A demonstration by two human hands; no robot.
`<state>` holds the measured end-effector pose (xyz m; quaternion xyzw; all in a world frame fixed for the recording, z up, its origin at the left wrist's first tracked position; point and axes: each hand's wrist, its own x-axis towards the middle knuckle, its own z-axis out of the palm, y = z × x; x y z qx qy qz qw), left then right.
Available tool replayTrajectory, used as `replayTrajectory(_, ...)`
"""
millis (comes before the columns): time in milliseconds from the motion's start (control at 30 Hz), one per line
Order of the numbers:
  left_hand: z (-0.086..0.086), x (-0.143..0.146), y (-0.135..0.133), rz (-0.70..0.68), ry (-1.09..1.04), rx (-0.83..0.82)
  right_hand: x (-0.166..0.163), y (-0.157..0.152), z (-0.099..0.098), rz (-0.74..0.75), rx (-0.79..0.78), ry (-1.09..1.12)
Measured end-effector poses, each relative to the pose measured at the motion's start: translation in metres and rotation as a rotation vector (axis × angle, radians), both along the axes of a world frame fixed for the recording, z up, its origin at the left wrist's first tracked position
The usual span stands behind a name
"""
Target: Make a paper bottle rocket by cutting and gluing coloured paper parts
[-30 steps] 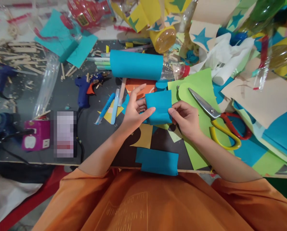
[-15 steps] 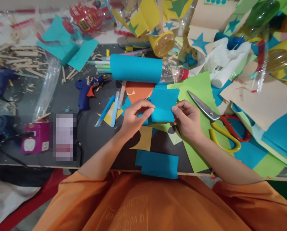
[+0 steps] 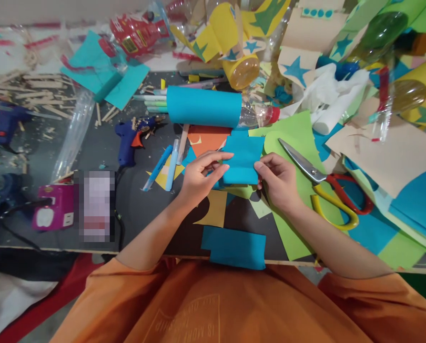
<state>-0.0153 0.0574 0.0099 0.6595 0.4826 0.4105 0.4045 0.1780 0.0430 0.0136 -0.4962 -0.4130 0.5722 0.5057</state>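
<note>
A squarish blue piece of paper [image 3: 242,159] is held up over the middle of the table. My right hand [image 3: 278,180] pinches its lower right edge between thumb and fingers. At its left edge is my left hand [image 3: 203,178], with thumb and index finger apart and their tips over the paper's edge; its other fingers are partly hidden. Under the hands lie an orange sheet [image 3: 207,138] and a tan cut piece [image 3: 216,208]. Another blue paper piece [image 3: 236,247] rests at the table's front edge, near my body.
Large scissors [image 3: 315,172] with red and yellow handles lie on green paper [image 3: 288,228] at right. Behind my hands is a blue-wrapped bottle [image 3: 204,105]. Left are markers [image 3: 159,166], a glue gun [image 3: 127,140], wood sticks [image 3: 41,93] and a purple box [image 3: 54,207].
The left thumb and index finger have spread apart at the paper's left edge. My right hand keeps its pinch. The whole view has shifted slightly.
</note>
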Motion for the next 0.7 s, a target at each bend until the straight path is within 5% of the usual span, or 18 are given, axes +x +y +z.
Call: replayTrajectory(700,-0.0023,-0.0037,0.0020,-0.067,-0.192,-0.193,0.0012,0.0004,-0.0008,0.024,-0.053,0.023)
